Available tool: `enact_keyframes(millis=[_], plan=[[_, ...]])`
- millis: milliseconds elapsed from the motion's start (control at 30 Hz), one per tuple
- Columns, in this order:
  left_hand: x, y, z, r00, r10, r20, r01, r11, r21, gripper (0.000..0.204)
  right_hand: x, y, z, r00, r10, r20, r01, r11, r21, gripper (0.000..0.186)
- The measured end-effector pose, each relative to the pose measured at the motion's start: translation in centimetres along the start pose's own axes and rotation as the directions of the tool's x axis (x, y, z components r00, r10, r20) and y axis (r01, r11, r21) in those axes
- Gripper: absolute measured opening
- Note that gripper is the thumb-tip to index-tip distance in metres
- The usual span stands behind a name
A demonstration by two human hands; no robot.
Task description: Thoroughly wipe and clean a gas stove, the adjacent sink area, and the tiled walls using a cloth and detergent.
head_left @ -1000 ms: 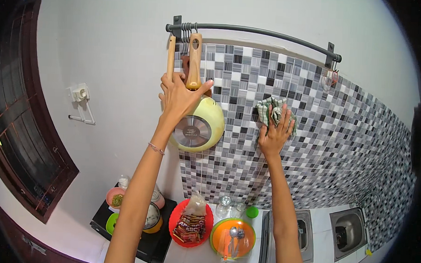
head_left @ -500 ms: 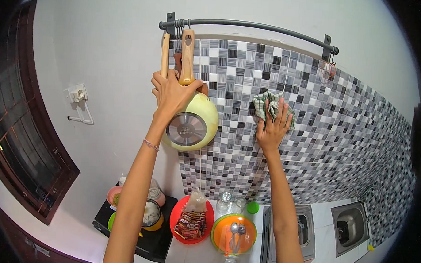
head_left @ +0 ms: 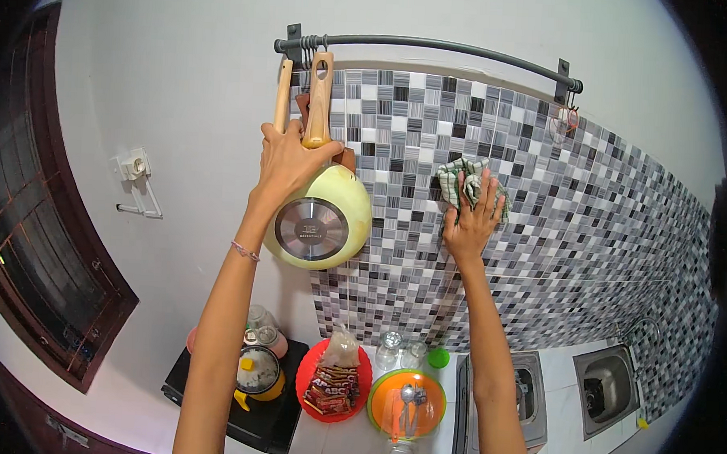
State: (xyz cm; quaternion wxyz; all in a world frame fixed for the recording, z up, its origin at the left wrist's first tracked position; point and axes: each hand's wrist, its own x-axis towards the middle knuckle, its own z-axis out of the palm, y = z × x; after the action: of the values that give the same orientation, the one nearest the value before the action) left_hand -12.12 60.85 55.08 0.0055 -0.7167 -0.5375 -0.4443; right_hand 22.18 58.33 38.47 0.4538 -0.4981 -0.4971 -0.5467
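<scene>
My left hand [head_left: 289,160] is closed about the handle base of a pale yellow frying pan [head_left: 344,206], with its fingers also around a second wooden handle [head_left: 283,98] beside it. The pan hangs from a hook, its dark round base facing me and tilted to the left. Brown pieces, partly hidden, show behind the pan handle. On the tiled wall [head_left: 399,147], my right hand [head_left: 473,224] presses a bunched green-and-white checked cloth [head_left: 455,176] with fingers spread, holding it against the tiles.
A dark rail [head_left: 436,43] runs above the tiles. Below stand a stove [head_left: 270,426] with a pot [head_left: 260,373], a red plate [head_left: 304,379] of packets, an orange plate [head_left: 430,408] with spoons, glass jars [head_left: 389,354], a metal-topped appliance [head_left: 534,397] and a sink [head_left: 606,392].
My left hand has shifted slightly left, and the frying pan has swung left and a little down with it. The right hand and cloth stay in place.
</scene>
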Motion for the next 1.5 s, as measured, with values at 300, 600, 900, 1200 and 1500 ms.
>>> enact_keyframes(millis=[300,600,900,1200,1500], plan=[[0.2,-0.5,-1.3,0.993,0.032,0.115,-0.031,0.999,-0.015,0.095,6.6,-4.3,0.1,0.996,0.069,0.054,-0.073,0.994,0.077,0.062],[0.4,-1.0,-2.3,0.970,0.172,0.174,-0.157,0.983,-0.093,0.088,15.4,-14.6,5.7,0.959,-0.232,-0.160,0.270,0.921,0.280,0.019],[0.5,-1.0,-2.4,0.971,0.147,0.190,-0.129,0.986,-0.102,0.079,-1.9,-16.2,6.7,0.912,-0.334,0.238,0.143,0.803,0.578,0.049],[0.6,-1.2,-1.2,0.987,0.108,0.118,-0.097,0.991,-0.089,0.091,-27.2,-18.9,5.9,0.572,-0.707,0.416,0.245,0.631,0.736,0.026],[1.3,-1.7,1.8,0.992,0.116,-0.041,-0.119,0.987,-0.103,0.085,-23.5,-15.9,2.6,0.342,-0.796,0.500,0.310,0.598,0.739,0.060]])
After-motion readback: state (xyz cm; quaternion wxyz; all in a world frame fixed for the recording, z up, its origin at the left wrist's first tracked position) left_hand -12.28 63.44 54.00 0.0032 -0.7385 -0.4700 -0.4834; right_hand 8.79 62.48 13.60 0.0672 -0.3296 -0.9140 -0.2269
